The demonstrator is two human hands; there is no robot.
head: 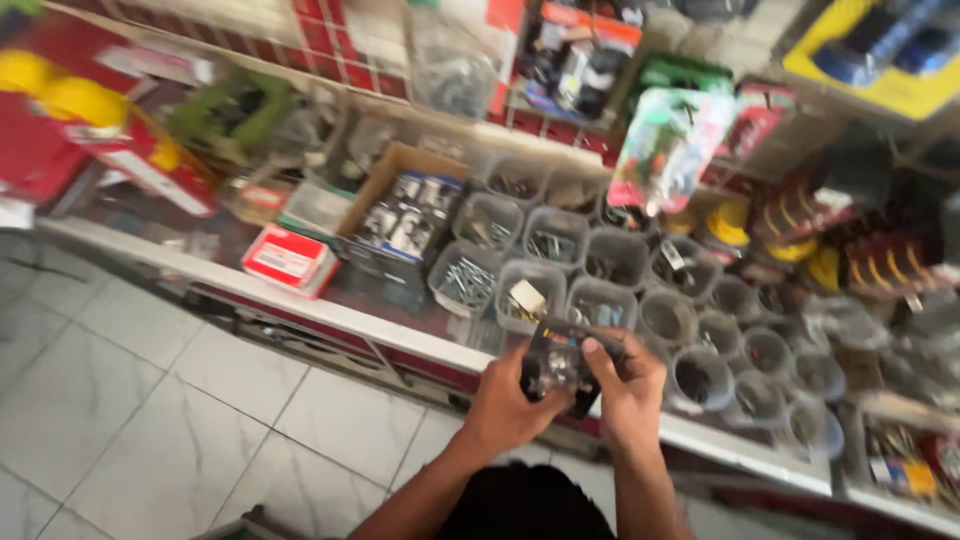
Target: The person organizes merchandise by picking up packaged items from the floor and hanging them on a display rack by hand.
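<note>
My left hand (pixel 503 400) and my right hand (pixel 628 390) both grip a small clear packet with a black card backing and metal parts inside (pixel 557 365). I hold it in front of me above the edge of a shop counter (pixel 330 318). The fingers of both hands curl around the packet's sides. Just beyond it stand several clear plastic tubs of screws and fittings (pixel 467 278).
An open cardboard box of similar black packets (pixel 405 215) sits at the counter's middle, with a red and white carton (pixel 289 259) to its left. Hanging packaged goods (pixel 668 145) and shelves fill the back. White tiled floor (pixel 150 410) lies at lower left.
</note>
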